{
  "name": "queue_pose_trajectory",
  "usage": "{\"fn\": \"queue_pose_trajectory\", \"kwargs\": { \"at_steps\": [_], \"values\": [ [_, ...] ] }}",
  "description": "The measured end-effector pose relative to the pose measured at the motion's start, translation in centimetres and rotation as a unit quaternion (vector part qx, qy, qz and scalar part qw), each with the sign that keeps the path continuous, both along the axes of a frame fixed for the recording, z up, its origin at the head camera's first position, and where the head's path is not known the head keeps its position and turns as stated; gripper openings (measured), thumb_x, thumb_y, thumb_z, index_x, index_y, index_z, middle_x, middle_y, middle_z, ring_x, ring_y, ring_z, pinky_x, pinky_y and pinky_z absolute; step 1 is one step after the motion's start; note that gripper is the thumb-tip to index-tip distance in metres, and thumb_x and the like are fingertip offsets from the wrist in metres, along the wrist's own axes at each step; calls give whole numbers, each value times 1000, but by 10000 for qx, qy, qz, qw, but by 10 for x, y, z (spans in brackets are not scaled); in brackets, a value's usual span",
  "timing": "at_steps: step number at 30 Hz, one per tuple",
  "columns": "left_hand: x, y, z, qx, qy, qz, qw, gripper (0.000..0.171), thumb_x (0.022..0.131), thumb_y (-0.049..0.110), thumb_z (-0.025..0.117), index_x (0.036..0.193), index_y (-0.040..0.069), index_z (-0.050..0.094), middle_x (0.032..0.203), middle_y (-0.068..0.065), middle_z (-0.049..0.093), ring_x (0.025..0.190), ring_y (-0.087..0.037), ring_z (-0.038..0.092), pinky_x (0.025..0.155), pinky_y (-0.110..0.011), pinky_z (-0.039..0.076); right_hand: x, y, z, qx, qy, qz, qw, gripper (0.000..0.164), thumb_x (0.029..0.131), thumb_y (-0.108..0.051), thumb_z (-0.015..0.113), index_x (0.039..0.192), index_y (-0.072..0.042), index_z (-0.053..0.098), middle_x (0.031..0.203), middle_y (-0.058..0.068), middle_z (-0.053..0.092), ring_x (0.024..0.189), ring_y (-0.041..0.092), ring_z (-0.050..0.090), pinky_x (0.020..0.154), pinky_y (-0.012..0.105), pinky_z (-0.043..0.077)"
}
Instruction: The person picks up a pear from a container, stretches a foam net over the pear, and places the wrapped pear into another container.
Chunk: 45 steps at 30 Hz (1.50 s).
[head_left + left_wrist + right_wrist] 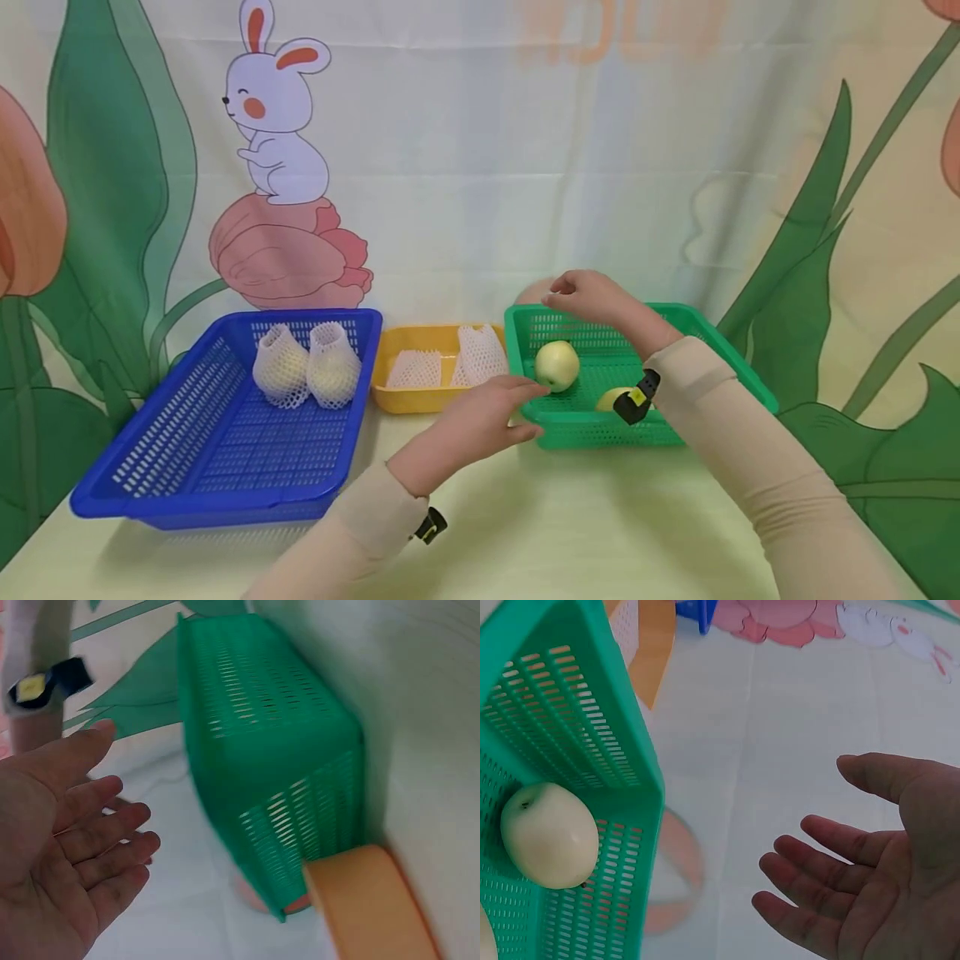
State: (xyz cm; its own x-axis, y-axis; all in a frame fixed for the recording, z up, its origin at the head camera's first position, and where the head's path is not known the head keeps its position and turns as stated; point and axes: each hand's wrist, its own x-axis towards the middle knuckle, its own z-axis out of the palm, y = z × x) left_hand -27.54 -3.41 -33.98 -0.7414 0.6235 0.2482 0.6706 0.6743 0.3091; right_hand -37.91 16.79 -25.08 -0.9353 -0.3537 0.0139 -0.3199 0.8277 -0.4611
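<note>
My left hand hovers before the near left corner of the green basket, its fingers loosely extended and holding nothing. In the left wrist view its palm and relaxed fingers face the basket's outside. Above the basket's far rim, my right hand is held up with nothing in it. The right wrist view shows that hand's fingers spread loosely beside the basket. A round pale-yellow fruit lies at the basket's left. Another pale fruit is partly hidden behind the right wrist.
A yellow tray between the baskets holds white foam net sleeves. To the left, a blue basket contains two net-wrapped fruits. Behind the table hangs a printed curtain.
</note>
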Motion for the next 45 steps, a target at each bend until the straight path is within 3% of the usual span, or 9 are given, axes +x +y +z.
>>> {"fn": "queue_pose_trajectory", "kwargs": {
  "at_steps": [8, 15, 22, 27, 29, 31, 36, 41, 45],
  "values": [
    [-16, 24, -25, -865, 478, 82, 9951, 50, 94, 27, 73, 139, 7, 62, 136, -7, 68, 127, -23, 63, 103, -33, 56, -22, 2, 1, -111, -598, -360, 9975, 57, 108, -35, 45, 150, 4, 43, 156, 25, 44, 137, 42, 50, 109, 53, 48],
    [-30, 28, -36, -887, 797, 16, 9929, 27, 95, 23, 73, 117, 8, 74, 109, -4, 75, 106, -20, 68, 91, -30, 59, -35, 7, 0, -323, -1036, -617, 9922, 58, 109, -34, 45, 152, 4, 41, 158, 27, 42, 143, 43, 46, 114, 55, 46],
    [-32, 28, -25, -974, 726, 33, 9926, 17, 88, 24, 80, 91, 9, 75, 85, 0, 71, 82, -15, 61, 76, -25, 53, -63, 16, -21, -442, -1659, -941, 9806, 66, 104, -44, 51, 152, 1, 43, 156, 27, 44, 143, 42, 47, 112, 50, 50],
    [-34, 28, -22, -1001, 706, -11, 9925, 23, 85, 29, 81, 79, 11, 67, 75, 5, 56, 75, -12, 48, 68, -23, 42, -70, 18, -33, -686, -2093, -1245, 9675, 77, 102, -45, 53, 157, 3, 29, 159, 28, 39, 145, 41, 44, 114, 49, 48],
    [-33, 28, -21, -987, 726, -48, 9925, 25, 85, 29, 81, 78, 11, 65, 75, 5, 54, 75, -12, 46, 68, -24, 42, -58, 11, -26, -809, -2431, -1318, 9576, 78, 105, -38, 49, 160, 5, 15, 163, 31, 29, 150, 44, 35, 122, 52, 40],
    [-33, 28, -21, -1000, 747, -61, 9922, 24, 85, 29, 81, 79, 11, 66, 77, 4, 58, 76, -12, 48, 70, -25, 45, -64, 12, -32, -741, -2592, -1351, 9535, 84, 105, -40, 50, 161, 6, 8, 163, 33, 27, 150, 45, 34, 121, 53, 40],
    [-32, 29, -20, -1046, 626, -27, 9925, 25, 86, 27, 80, 79, 11, 63, 77, 3, 57, 77, -13, 46, 70, -25, 42, -99, 20, -67, -455, -2792, -1361, 9494, 99, 99, -52, 58, 162, 4, 7, 163, 33, 28, 146, 43, 42, 115, 46, 48],
    [-33, 30, -21, -1082, 513, 52, 9928, 26, 87, 28, 80, 78, 11, 61, 75, 5, 50, 77, -13, 42, 69, -24, 36, -96, 11, -77, -572, -3022, -1293, 9427, 89, 105, -44, 52, 163, 2, 3, 170, 27, 11, 153, 44, 29, 121, 50, 40],
    [-33, 32, -20, -1130, 496, 106, 9923, 23, 88, 28, 80, 81, 11, 66, 77, 5, 55, 78, -13, 44, 70, -23, 38, -97, 10, -83, -332, -3054, -1207, 9440, 93, 103, -49, 51, 162, 4, 3, 169, 28, 13, 154, 44, 28, 121, 49, 41]
  ]
}}
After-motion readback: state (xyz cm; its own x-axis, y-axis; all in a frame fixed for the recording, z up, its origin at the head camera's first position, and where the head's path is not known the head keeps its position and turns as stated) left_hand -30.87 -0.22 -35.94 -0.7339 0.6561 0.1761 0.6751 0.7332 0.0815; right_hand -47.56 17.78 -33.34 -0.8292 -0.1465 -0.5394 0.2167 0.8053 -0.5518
